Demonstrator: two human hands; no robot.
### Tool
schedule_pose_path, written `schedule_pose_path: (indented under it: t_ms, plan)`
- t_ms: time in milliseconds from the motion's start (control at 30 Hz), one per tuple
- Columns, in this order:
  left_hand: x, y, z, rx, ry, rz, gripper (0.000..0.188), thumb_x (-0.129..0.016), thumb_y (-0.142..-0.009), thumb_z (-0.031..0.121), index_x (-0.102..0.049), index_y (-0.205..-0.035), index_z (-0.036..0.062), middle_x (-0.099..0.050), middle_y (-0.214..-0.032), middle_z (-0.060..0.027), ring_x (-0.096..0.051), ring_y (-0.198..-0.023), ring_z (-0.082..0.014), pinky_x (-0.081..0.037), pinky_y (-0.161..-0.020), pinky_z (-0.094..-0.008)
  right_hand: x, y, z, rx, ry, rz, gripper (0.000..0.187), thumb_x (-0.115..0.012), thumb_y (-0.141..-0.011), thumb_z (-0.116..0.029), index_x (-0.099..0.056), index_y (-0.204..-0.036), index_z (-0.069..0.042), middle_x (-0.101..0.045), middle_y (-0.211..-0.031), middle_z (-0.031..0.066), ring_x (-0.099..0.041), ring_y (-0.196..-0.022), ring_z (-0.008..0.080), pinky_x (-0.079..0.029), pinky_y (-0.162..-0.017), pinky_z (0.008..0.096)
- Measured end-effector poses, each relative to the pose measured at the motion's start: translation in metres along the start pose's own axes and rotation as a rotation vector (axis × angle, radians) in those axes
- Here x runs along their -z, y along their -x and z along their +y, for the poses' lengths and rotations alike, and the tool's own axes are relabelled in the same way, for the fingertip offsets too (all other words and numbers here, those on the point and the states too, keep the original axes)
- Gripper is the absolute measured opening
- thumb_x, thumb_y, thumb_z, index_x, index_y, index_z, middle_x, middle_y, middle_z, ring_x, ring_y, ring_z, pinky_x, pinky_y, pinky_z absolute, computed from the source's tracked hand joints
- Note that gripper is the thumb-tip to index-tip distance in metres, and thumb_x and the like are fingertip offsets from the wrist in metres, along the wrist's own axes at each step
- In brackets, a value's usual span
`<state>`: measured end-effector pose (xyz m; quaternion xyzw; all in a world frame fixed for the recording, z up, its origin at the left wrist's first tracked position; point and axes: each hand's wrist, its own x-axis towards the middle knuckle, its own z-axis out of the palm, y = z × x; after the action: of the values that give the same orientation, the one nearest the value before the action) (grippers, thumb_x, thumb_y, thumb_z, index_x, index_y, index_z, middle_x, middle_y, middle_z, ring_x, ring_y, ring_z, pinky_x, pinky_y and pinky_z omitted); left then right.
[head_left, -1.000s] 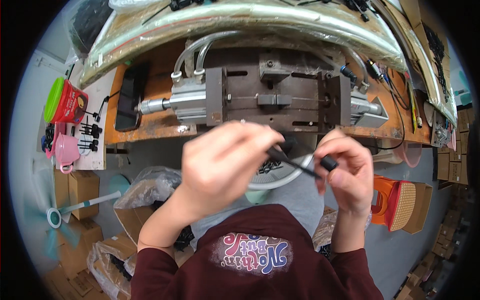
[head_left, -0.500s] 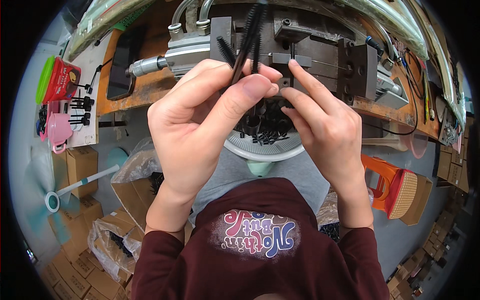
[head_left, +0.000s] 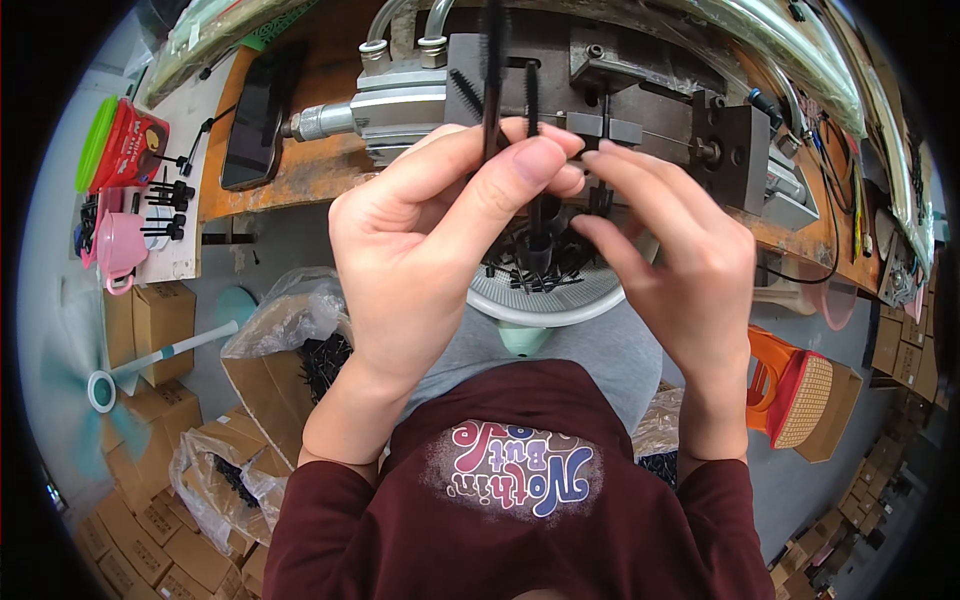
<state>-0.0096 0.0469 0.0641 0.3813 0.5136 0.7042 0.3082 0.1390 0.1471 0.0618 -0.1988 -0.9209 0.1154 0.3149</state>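
My left hand point(head_left: 440, 215) is closed in a pinch on several black mascara wands point(head_left: 492, 90). Their bristled tips fan upward, and one black cap end hangs below the fingers. My right hand point(head_left: 670, 230) is at the front of a dark metal clamping fixture point(head_left: 620, 130), its fingers curled around the black cap end of another mascara wand point(head_left: 601, 197). That wand's thin upper part stands against the fixture's block; the exact finger contact is partly hidden. Beneath both hands, a pale round basket point(head_left: 540, 312) holds many small black parts.
A phone point(head_left: 262, 120) lies on the wooden bench point(head_left: 215, 203), left of the metal cylinder point(head_left: 325, 122). Farther left are a red tub point(head_left: 125, 145), pink cup point(head_left: 120, 240) and black wands. A fan point(head_left: 102, 390), open cartons point(head_left: 262, 390) and an orange stool point(head_left: 790, 385) stand around me.
The view has shifted slightly, so the fixture appears farther right. The left hand's wands have tilted more upright. My right fingers have come down from the fixture block around the wand's cap end.
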Motion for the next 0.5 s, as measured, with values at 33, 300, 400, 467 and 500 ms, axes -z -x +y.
schedule_pose_path:
  t_ms: [33,300,400,467,500]
  plan:
    - [-0.001,-0.001,-0.001,-0.004,0.012,0.01,0.025,-0.059,-0.097,0.015,-0.066,-0.107,-0.0068,-0.071,-0.091,-0.0145,-0.071,-0.084,-0.0248,-0.056,-0.08,-0.0324,0.005,0.002,-0.005,-0.022,-0.141,0.033,0.038,-0.082,-0.065,-0.007,-0.069,-0.101,-0.004,-0.07,-0.105,0.0114,-0.065,-0.065,0.0164,-0.051,-0.054,0.0261]
    - [-0.025,-0.001,-0.008,0.13,0.245,-0.007,0.017,-0.065,-0.092,0.008,-0.07,-0.1,-0.0064,-0.069,-0.085,-0.0081,-0.067,-0.078,-0.0134,-0.054,-0.069,-0.0231,0.011,0.013,-0.017,0.189,-0.085,0.152,0.04,-0.088,-0.058,-0.006,-0.072,-0.094,-0.001,-0.066,-0.095,0.009,-0.065,-0.082,0.0199,-0.054,-0.066,0.0285]
    - [-0.018,-0.003,-0.01,0.092,0.104,-0.051,0.024,-0.058,-0.098,0.016,-0.068,-0.105,-0.0044,-0.07,-0.086,-0.0095,-0.071,-0.081,-0.02,-0.057,-0.07,-0.0271,0.017,0.018,-0.016,0.128,-0.124,0.176,0.038,-0.087,-0.06,-0.005,-0.071,-0.094,0.0,-0.066,-0.099,0.0107,-0.065,-0.087,0.0222,-0.055,-0.072,0.0308]
    - [-0.013,-0.003,-0.009,0.071,0.054,-0.014,0.025,-0.057,-0.099,0.017,-0.068,-0.106,-0.0048,-0.07,-0.085,-0.0093,-0.071,-0.08,-0.02,-0.057,-0.07,-0.0271,0.021,0.017,-0.007,0.112,-0.103,0.184,0.037,-0.084,-0.064,-0.003,-0.068,-0.096,0.001,-0.066,-0.105,0.0137,-0.065,-0.091,0.0236,-0.054,-0.077,0.0323]
    - [-0.011,-0.002,-0.011,0.037,0.032,0.0,0.027,-0.056,-0.099,0.018,-0.067,-0.107,-0.0052,-0.07,-0.085,-0.0099,-0.071,-0.08,-0.0205,-0.057,-0.07,-0.0271,0.022,0.016,-0.002,0.095,-0.089,0.169,0.036,-0.083,-0.066,-0.002,-0.067,-0.098,0.002,-0.066,-0.108,0.0151,-0.065,-0.093,0.0242,-0.054,-0.079,0.0331]
